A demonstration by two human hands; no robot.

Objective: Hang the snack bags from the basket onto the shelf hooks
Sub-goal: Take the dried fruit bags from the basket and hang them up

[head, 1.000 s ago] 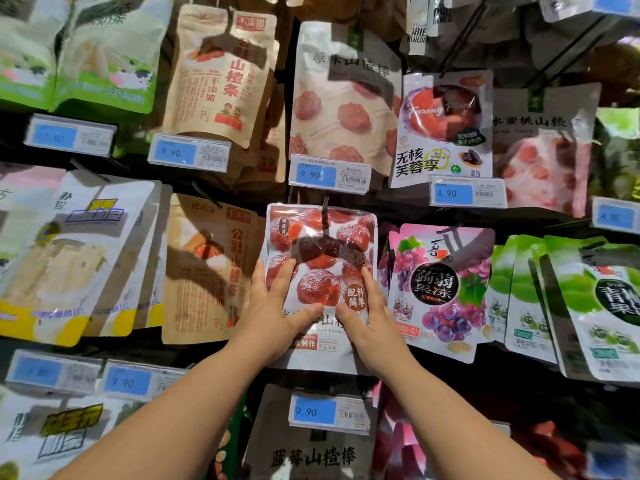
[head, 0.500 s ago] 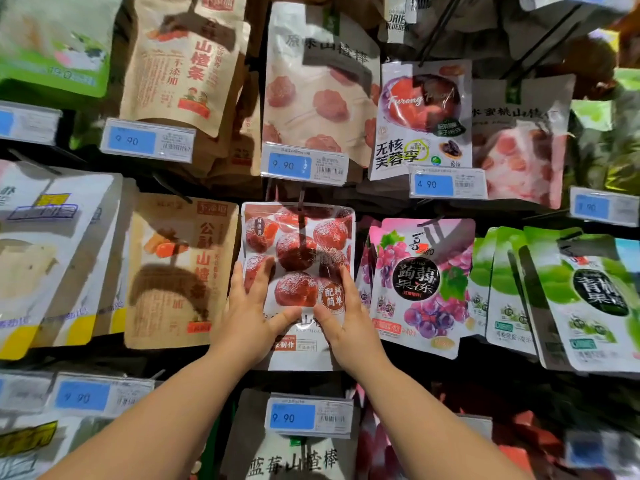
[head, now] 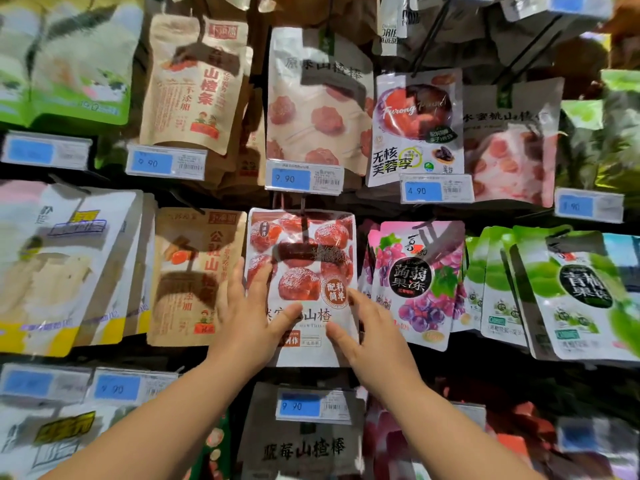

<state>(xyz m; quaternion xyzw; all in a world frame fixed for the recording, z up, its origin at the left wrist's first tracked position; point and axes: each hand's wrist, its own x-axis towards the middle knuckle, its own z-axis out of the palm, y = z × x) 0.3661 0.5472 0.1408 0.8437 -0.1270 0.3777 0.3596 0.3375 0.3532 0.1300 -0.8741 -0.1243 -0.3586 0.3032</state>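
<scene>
A snack bag with red hawthorn fruit printed on it (head: 302,265) hangs in the middle row of the shelf, with a dark hook rod (head: 304,221) passing through its top. My left hand (head: 250,323) lies flat on its lower left part, fingers straight across the left edge and thumb stretched over the front. My right hand (head: 372,337) touches the lower right corner, with one finger pointing up along the right edge and the thumb on the front. The basket is out of view.
Hanging bags fill the rows: brown hawthorn pouches (head: 194,275) to the left, pink grape jelly bags (head: 415,282) and green plum jelly bags (head: 575,292) to the right. Blue price tags (head: 304,178) jut out above, and another (head: 313,407) juts out below.
Both hands stay on the red hawthorn bag as it hangs. My right hand has slid slightly toward the bag's right edge. My view has shifted a little.
</scene>
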